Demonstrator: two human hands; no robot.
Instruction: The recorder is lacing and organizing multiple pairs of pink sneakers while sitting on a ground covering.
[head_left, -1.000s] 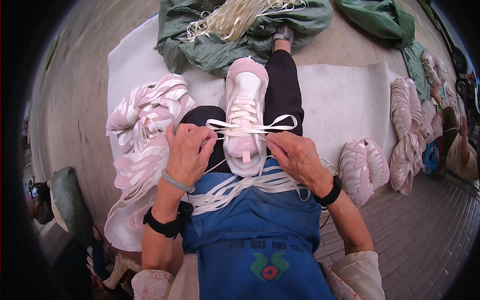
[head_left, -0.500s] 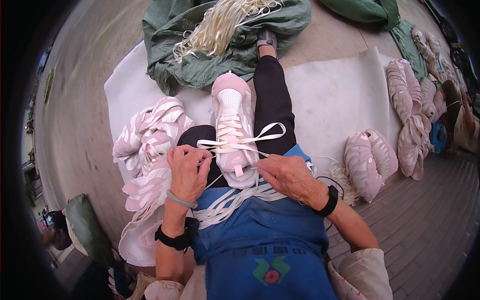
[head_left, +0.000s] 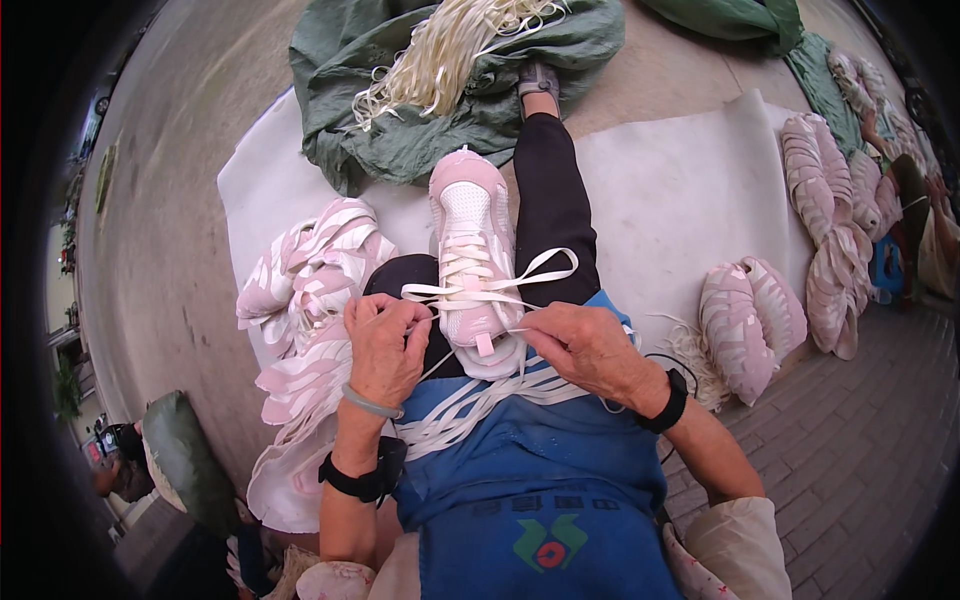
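A pink and white sneaker upper rests across my legs, toe pointing away from me. Its cream shoelace is threaded through the eyelets, with a bow whose loops spread to both sides. My left hand pinches a lace end just left of the shoe's collar. On the opposite side, my right hand pinches the other end, thumb and forefinger together. Several loose white laces lie over the blue apron on my lap, below the shoe.
Stacked pink and white uppers sit at my left; a bundled pair and further stacks are on the right. Ahead, cream laces cover a green sack. A white sheet lies beneath. Another person's arm shows far right.
The view has shifted slightly, so everything sits a little further right in the picture. Both hands keep their pinch on the lace ends; the bow looks nearly the same.
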